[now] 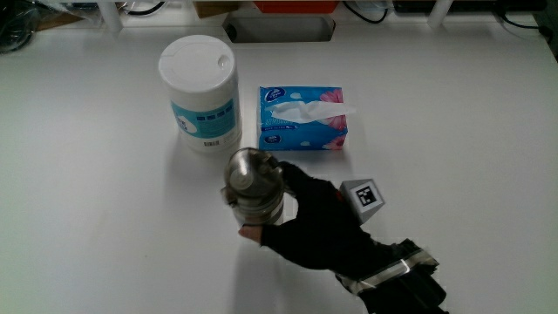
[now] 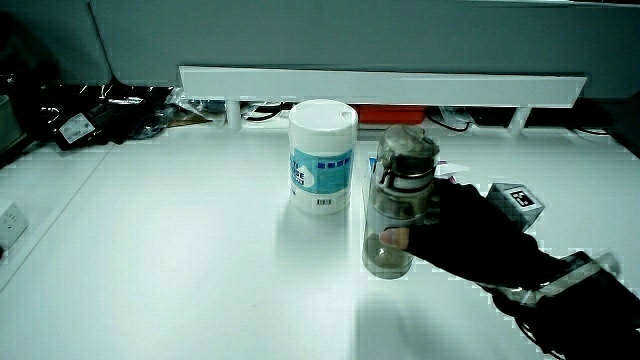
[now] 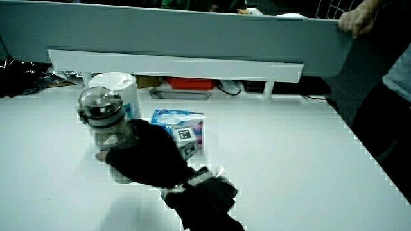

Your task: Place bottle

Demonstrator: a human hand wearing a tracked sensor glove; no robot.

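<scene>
A clear bottle (image 1: pixel 254 187) with a grey metal lid stands upright on the white table (image 1: pixel 105 218), nearer to the person than the white wipes canister (image 1: pixel 201 94). The gloved hand (image 1: pixel 309 222) is wrapped around the bottle's side, thumb across its lower part. Both side views show the same grasp: the bottle (image 2: pixel 395 205) with its base at the table top, the hand (image 2: pixel 470 240) closed on it, and again the bottle (image 3: pixel 106 128) held by the hand (image 3: pixel 144 157). A patterned cube (image 1: pixel 364 195) sits on the back of the hand.
A blue tissue box (image 1: pixel 302 117) lies beside the wipes canister (image 2: pixel 322 156), just past the hand. A low white partition (image 2: pixel 380 85) runs along the table's edge away from the person, with cables and dark items (image 2: pixel 90 110) near it.
</scene>
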